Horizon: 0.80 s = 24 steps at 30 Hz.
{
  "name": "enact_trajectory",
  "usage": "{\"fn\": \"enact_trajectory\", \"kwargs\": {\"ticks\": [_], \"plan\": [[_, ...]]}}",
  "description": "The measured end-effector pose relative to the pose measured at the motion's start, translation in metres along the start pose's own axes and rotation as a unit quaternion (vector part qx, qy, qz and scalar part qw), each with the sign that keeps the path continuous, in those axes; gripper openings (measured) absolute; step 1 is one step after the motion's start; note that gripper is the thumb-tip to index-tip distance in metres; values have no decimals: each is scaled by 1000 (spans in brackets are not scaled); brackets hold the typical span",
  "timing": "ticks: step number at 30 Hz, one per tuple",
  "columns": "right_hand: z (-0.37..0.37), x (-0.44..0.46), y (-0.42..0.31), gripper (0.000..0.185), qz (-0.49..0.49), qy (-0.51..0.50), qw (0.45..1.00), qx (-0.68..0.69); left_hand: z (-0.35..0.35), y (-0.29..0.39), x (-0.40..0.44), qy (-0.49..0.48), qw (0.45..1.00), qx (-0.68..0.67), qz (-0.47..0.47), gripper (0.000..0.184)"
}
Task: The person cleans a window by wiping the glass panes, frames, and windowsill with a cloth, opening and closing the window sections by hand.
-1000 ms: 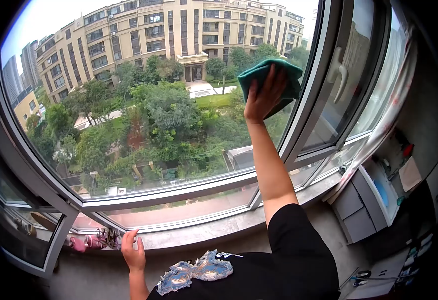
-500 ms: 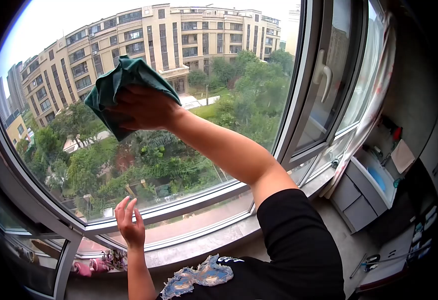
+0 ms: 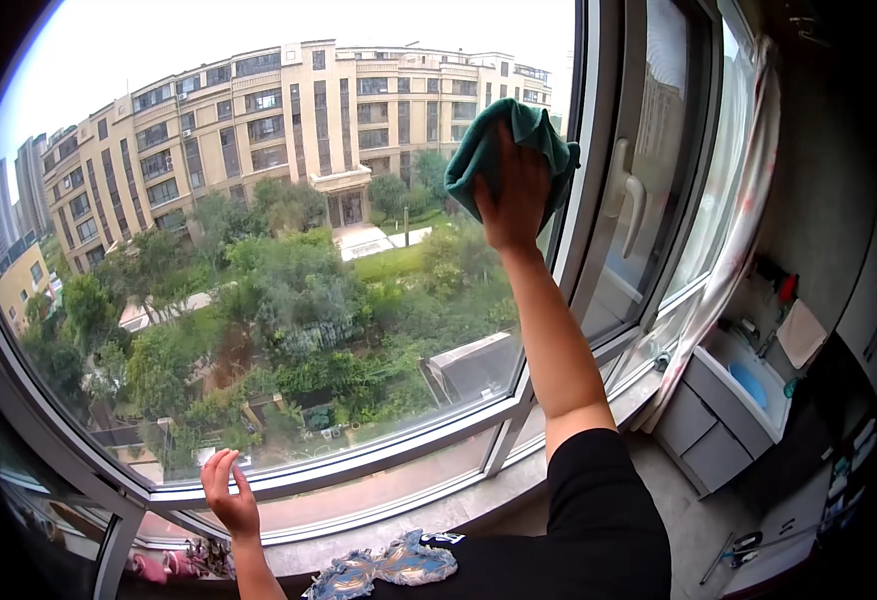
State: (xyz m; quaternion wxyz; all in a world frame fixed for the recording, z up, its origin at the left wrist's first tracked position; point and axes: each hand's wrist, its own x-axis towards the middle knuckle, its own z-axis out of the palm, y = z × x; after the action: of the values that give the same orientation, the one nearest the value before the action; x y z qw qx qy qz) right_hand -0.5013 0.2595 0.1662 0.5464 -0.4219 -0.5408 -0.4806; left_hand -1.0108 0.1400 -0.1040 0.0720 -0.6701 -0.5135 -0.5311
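My right hand (image 3: 515, 200) presses a dark green cleaning cloth (image 3: 548, 150) against the right side of a large window pane (image 3: 288, 250), close to the upright frame. The cloth is bunched, and its folds stick out above and beside my fingers. Low on the left, my left hand (image 3: 230, 497) is raised near the bottom rail of the window frame (image 3: 328, 465). Its fingers are loosely bent with the thumb apart, and nothing is in it. Whether that hand touches the frame I cannot tell.
A side window with a white handle (image 3: 626, 195) stands right of the pane. Beyond it hang a pale curtain (image 3: 733, 270) and a sink cabinet (image 3: 713, 420) with a blue basin (image 3: 747, 383). Pink pots (image 3: 163, 568) sit low at the left.
My right hand has swept the cloth across the glass from the left part to the right edge. My left hand has shifted slightly down and left in view, as the view also moved.
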Motion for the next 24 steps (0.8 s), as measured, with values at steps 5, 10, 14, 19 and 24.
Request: {"fn": "enact_trajectory", "kwargs": {"ticks": [5,10,14,19,24], "plan": [[-3,70,68,72,-72,30,997,-13,9,10,17,1,1000,-13,5,26],[-5,104,77,71,-100,7,995,-14,18,19,28,21,999,-2,39,25],[5,112,73,66,-95,41,994,-29,12,10,44,28,997,13,76,22],[13,135,50,60,-116,66,991,-20,-3,13,72,89,992,20,85,22],[31,166,-10,80,-151,76,984,52,2,4,71,92,991,-42,85,22]]}}
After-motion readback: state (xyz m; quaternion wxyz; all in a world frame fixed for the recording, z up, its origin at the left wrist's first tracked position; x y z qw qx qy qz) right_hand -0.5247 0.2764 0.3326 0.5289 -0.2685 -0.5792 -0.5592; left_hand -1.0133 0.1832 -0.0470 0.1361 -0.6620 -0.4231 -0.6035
